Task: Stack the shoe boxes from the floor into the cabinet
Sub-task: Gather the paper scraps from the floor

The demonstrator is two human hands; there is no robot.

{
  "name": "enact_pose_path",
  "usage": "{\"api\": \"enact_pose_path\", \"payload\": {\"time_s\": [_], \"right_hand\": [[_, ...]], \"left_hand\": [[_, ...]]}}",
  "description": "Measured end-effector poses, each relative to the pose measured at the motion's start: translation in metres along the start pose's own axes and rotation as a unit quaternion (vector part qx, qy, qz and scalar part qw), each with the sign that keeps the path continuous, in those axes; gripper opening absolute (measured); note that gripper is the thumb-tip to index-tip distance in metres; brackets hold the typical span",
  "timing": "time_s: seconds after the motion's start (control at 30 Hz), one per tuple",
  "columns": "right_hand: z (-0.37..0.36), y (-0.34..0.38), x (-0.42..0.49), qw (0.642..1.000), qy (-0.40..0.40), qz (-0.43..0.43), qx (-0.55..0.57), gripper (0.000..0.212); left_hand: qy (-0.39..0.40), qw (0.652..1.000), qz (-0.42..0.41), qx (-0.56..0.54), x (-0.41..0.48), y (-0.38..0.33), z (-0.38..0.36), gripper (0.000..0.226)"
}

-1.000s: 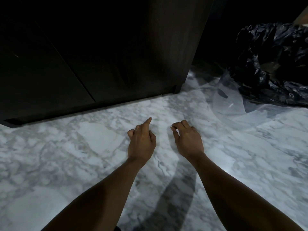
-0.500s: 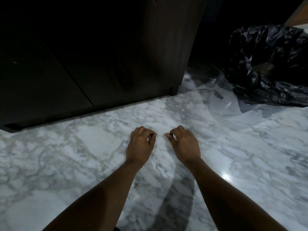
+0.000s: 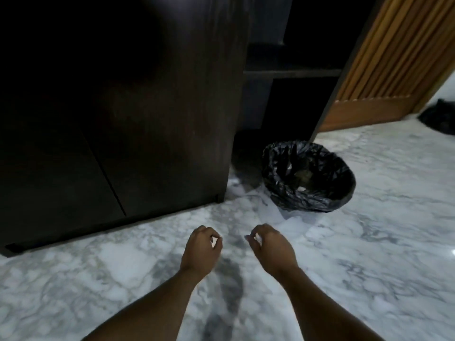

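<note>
Left hand point(image 3: 200, 252), right hand point(image 3: 270, 249): held apart above floor point(image 3: 369, 242), fingers loosely curled, nothing gripped, probably readied for reaching. Cabinet point(image 3: 123, 119) noted ahead-left; bin point(image 3: 307, 178) ahead-right. No shoe boxes were seen.

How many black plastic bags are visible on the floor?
2. An open black bag sits beside the corner of the dark cabinet. A second black bag lies at the far right edge, past the slatted wooden panel, partly cut off. Others may be hidden.

Both bare forearms point(image 3: 152, 308) stretch forward. Left hand point(image 3: 200, 252) and right hand point(image 3: 273, 249) hover palm-down, close together, fingers point(image 3: 205, 233) loosely curled, gripping nothing.
</note>
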State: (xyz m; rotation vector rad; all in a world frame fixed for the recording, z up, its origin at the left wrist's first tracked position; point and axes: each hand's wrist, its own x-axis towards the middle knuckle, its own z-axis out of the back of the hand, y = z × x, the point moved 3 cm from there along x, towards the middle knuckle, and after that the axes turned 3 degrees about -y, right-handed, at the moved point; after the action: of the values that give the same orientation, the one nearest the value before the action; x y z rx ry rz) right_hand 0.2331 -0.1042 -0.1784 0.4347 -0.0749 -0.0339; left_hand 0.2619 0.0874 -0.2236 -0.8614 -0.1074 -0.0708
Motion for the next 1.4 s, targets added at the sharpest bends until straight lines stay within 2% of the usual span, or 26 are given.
{"api": "enact_pose_path", "payload": {"time_s": [0.1,0.2,0.3,0.4,0.5,0.6,0.67,0.73,0.87,0.97,1.03,1.13,1.2,1.23,1.3,1.4], "right_hand": [[0.103,0.008,0.041,0.997,-0.023,0.021,-0.065,0.023],[0.197,0.017,0.074,0.989,-0.052,0.049,-0.133,0.021],[0.244,0.01,0.095,0.987,-0.098,0.02,-0.129,0.019],[0.228,-0.02,0.103,0.986,-0.159,-0.05,0.028,0.018],[0.2,-0.055,0.103,0.968,-0.14,-0.158,0.134,0.02],[0.183,-0.089,0.104,0.928,-0.142,-0.243,0.243,0.026],[0.177,-0.101,0.106,0.878,-0.124,-0.293,0.357,0.029],[0.176,-0.109,0.11,0.851,-0.121,-0.315,0.402,0.03],[0.175,-0.118,0.125,0.844,-0.111,-0.334,0.405,0.037],[0.171,-0.12,0.133,0.817,-0.099,-0.385,0.419,0.046],[0.169,-0.116,0.138,0.767,-0.077,-0.408,0.489,0.061],[0.167,-0.111,0.147,0.644,-0.052,-0.385,0.659,0.093],[0.17,-0.111,0.147,0.595,-0.073,-0.375,0.707,0.1],[0.172,-0.109,0.144,0.588,-0.086,-0.375,0.712,0.101],[0.174,-0.109,0.141,0.605,-0.103,-0.375,0.695,0.1],[0.175,-0.109,0.137,0.623,-0.113,-0.375,0.677,0.086]], "left_hand": [[-0.039,0.996,-0.077,-0.021,0.05,-0.091,0.034,0.012],[-0.06,0.984,-0.171,0.004,0.101,-0.186,0.068,0.013],[-0.081,0.974,-0.212,-0.008,0.133,-0.263,0.078,0.01],[-0.108,0.977,-0.148,-0.109,0.133,-0.291,0.044,0.01],[-0.058,0.981,0.004,-0.187,0.123,-0.257,-0.016,0.015],[-0.033,0.971,0.114,-0.209,0.125,-0.228,-0.062,0.023],[-0.047,0.953,0.157,-0.254,0.133,-0.227,-0.073,0.027],[-0.053,0.945,0.173,-0.274,0.143,-0.236,-0.078,0.026],[-0.043,0.938,0.174,-0.297,0.159,-0.255,-0.085,0.032],[-0.007,0.927,0.184,-0.326,0.166,-0.269,-0.09,0.031],[0.028,0.913,0.214,-0.347,0.17,-0.274,-0.097,0.033],[0.09,0.877,0.261,-0.392,0.174,-0.27,-0.11,0.052],[0.113,0.866,0.258,-0.414,0.172,-0.272,-0.11,0.053],[0.114,0.865,0.25,-0.419,0.171,-0.273,-0.107,0.048],[0.118,0.869,0.232,-0.422,0.17,-0.275,-0.104,0.036],[0.117,0.874,0.223,-0.415,0.172,-0.272,-0.106,0.023]]}}
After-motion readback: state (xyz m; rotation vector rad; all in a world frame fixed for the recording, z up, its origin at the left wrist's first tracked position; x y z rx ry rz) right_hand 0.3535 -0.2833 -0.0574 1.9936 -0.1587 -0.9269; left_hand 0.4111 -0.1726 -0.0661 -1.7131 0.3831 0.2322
